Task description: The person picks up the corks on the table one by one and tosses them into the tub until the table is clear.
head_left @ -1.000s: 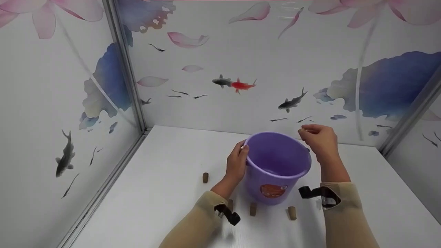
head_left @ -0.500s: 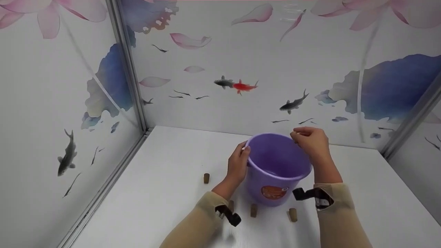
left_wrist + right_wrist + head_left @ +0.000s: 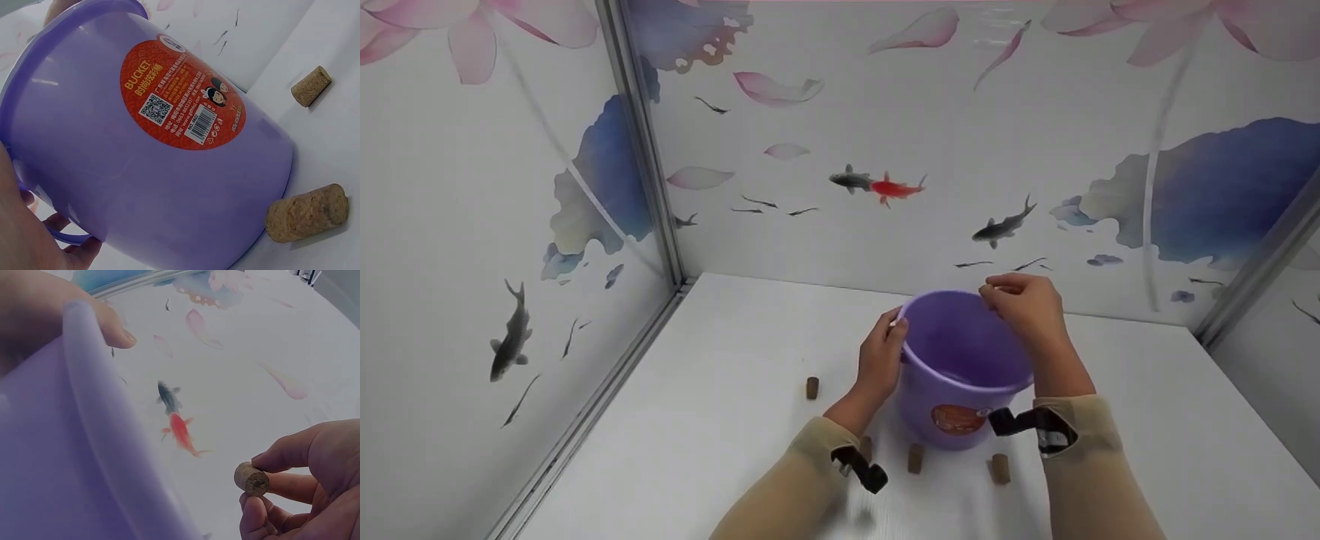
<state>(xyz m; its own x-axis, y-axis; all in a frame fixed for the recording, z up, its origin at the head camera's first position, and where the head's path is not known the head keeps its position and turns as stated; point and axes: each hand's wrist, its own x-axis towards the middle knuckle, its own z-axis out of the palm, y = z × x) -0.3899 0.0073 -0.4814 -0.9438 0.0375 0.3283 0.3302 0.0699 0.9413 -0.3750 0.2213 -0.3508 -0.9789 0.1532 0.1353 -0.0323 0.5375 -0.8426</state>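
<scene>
We note the right hand (image 3: pixel 1027 311) pinching a cork (image 3: pixel 252 479) between thumb and fingers, with the mouth of the purple bucket (image 3: pixel 960 341) below and to its left. The left hand (image 3: pixel 881 356) grips that bucket's rim; we record a single cork (image 3: pixel 812 388) to its left and three more corks (image 3: pixel 915 458) on the table (image 3: pixel 720 337), nearer the body than both hands.
</scene>
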